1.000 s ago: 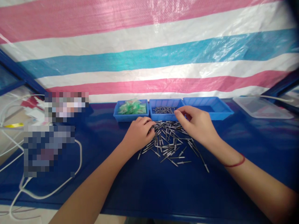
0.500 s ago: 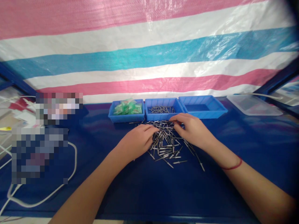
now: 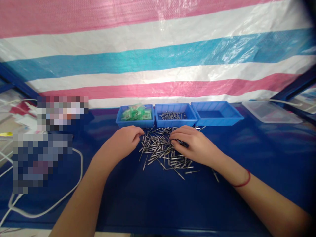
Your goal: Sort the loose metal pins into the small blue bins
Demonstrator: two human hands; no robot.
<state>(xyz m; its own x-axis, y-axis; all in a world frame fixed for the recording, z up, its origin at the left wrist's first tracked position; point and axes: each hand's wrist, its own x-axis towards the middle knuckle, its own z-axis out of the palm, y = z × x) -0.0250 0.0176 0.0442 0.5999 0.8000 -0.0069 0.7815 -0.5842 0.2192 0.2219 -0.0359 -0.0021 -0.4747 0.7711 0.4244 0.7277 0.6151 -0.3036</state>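
Observation:
A loose pile of pop rivets (image 3: pixel 158 144) lies spread on the dark blue table, in front of the bins. At its left edge is my left hand (image 3: pixel 120 143), its fingers curled together with the thumb; whatever they hold, if anything, is hidden. My right hand (image 3: pixel 195 144) reaches over the right part of the pile, palm down. Its fingers are bent and its thumb stands a little apart, with rivets showing in the gap. Behind the pile, a blue bin (image 3: pixel 175 124) contains more rivets.
The left blue bin (image 3: pixel 135 123) contains small green-and-clear packets (image 3: pixel 137 113). To the right stands another blue bin (image 3: pixel 219 121), and past it lies a translucent lid (image 3: pixel 271 112). A white cable (image 3: pixel 81 164) loops across the table's left side. A striped plastic sheet (image 3: pixel 158 59) hangs behind.
My left hand has moved left, away from the middle of the pile, uncovering rivets there. My right hand has shifted left and slightly nearer, over the rivets.

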